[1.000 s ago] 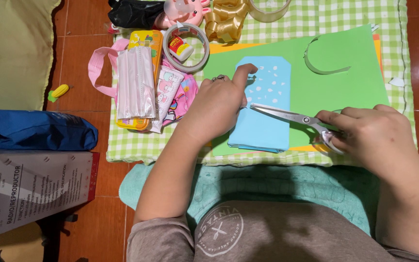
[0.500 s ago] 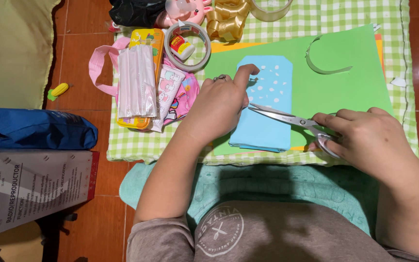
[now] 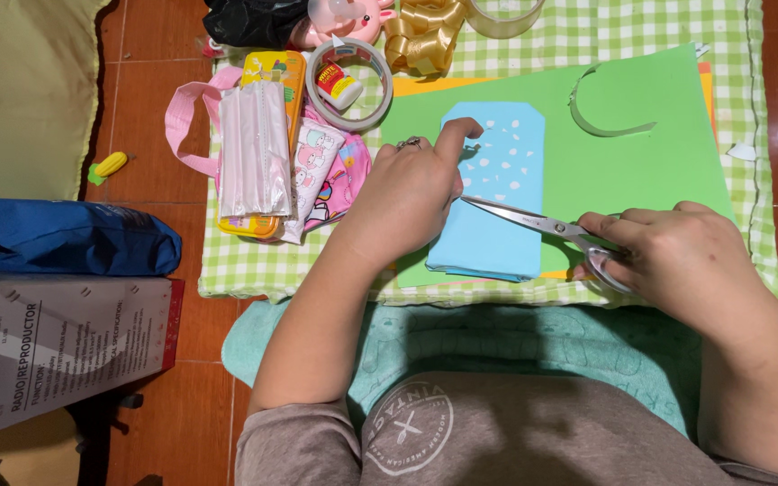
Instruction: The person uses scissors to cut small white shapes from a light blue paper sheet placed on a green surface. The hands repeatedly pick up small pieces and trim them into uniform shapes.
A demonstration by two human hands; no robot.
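A light blue paper bag (image 3: 497, 193) with white spots lies flat on a green paper sheet (image 3: 623, 162). My left hand (image 3: 407, 193) presses on the bag's left side, its forefinger stretched along the top corner. My right hand (image 3: 673, 252) grips the handles of steel scissors (image 3: 542, 220). The blades lie across the middle of the bag and point left toward my left hand. A curved strip cut from the green sheet (image 3: 601, 112) curls up near its top edge.
A green checked cloth (image 3: 515, 49) covers the low table. On its left lie a pink pouch (image 3: 312, 175), a packet of masks (image 3: 252, 153), a tape roll (image 3: 348, 85) and gold ribbon (image 3: 420, 36). A blue bag (image 3: 56, 238) and a printed box (image 3: 47, 355) sit on the floor.
My right hand and the scissors have slid slightly left and down across the blue bag. My left hand has stayed in place.
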